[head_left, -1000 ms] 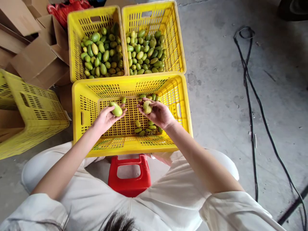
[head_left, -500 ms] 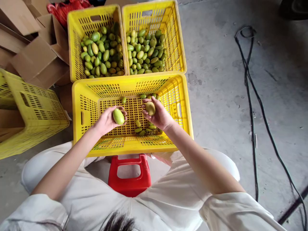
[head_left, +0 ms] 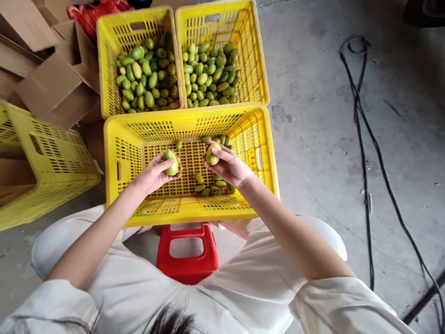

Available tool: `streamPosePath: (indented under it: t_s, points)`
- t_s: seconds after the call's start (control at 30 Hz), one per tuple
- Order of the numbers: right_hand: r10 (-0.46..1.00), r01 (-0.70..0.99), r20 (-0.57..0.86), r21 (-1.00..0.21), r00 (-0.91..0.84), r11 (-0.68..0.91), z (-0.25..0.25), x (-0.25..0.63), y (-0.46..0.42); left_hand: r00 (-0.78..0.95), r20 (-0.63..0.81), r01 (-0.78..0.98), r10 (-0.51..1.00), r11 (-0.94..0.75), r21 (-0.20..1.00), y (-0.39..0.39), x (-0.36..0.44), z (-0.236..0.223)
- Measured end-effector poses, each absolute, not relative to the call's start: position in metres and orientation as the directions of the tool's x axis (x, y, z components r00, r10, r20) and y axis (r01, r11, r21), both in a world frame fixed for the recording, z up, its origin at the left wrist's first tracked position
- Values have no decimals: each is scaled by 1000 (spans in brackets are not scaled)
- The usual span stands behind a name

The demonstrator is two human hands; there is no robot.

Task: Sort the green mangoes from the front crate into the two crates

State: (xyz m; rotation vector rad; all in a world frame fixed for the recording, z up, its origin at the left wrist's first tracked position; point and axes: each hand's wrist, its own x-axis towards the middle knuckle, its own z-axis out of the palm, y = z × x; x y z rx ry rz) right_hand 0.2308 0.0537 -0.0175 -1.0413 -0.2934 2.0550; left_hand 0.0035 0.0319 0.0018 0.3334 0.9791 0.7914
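Note:
My left hand (head_left: pixel 155 177) holds an oval green fruit (head_left: pixel 173 169), mango-like in shape, with the thumb across it. In my right hand (head_left: pixel 232 168) is a rounder yellow-green fruit (head_left: pixel 211 159), gripped between thumb and fingers. Both hands are over the front yellow crate (head_left: pixel 189 216), a short way apart. Inside that crate, several small green fruits (head_left: pixel 220 183) lie near the front right, partly behind my right hand. More sit by its back right corner, and a single green fruit (head_left: pixel 179 144) rests near the back wall.
Two yellow crates (head_left: pixel 137 111) (head_left: pixel 222 103) of green fruit stand against the front crate's far side. Another yellow crate (head_left: pixel 66 148) is at left, below cardboard boxes (head_left: pixel 52 88). A red stool (head_left: pixel 187 266) is between my legs. Black cable (head_left: pixel 378 162) lies on the right floor.
My thumbs have come across the fruits in both hands. The right hand's fruit has turned and shifted slightly left, and the left hand's fruit is slightly higher.

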Motion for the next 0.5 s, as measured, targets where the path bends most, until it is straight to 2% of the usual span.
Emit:
streamPosePath:
  t_s: [0.2,0.37,0.5]
  points:
    - [662,-484,-592,-458,-460,-746,-21,226,48,320,-644,-436,695,712,551,29,5,-3]
    - [586,-362,-722,-469,-368,-806,-42,221,40,308,-667,-508,678,710,487,34,5,-4]
    - [402,-386,-859,-270,-317,-882,-64,218,26,279,-703,-567,655,703,430,37,4,-2]
